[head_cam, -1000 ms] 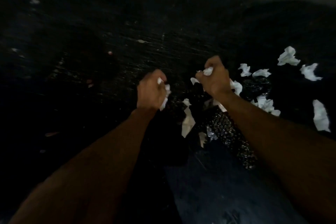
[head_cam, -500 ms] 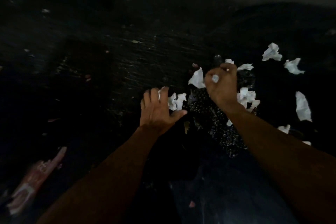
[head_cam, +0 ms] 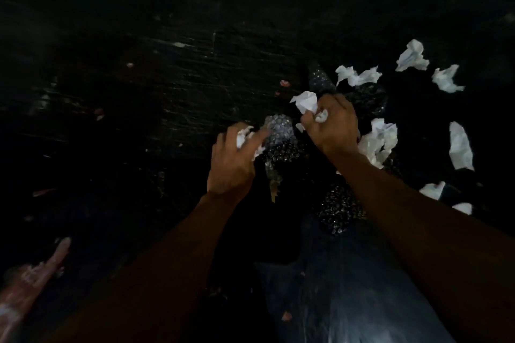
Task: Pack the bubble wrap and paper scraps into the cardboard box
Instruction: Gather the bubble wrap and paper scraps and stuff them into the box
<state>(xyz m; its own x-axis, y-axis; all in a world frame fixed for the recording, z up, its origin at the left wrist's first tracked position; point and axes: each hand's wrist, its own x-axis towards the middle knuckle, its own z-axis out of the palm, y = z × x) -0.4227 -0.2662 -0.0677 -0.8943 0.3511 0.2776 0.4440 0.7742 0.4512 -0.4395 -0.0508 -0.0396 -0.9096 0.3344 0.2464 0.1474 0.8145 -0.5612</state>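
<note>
Scraps [head_cam: 412,57] of white paper strewn over a dark floor [head_cam: 139,92].
The person's left hand [head_cam: 234,160] clutches a few paper bits [head_cam: 242,136], right up against the bubble wrap [head_cam: 278,131] lying between both hands; the right hand [head_cam: 333,125] is clenched round crumpled paper [head_cam: 306,101].

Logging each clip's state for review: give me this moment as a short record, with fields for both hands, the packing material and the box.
Left: left hand grips a white scrap, beside the bubble wrap
Right: right hand clutches crumpled scraps
Loose: paper scraps lie scattered on the dark floor, mostly right of the hands
Box: cardboard box not in view
Other: dim light; a pinkish object at lower left, too unclear to identify
</note>
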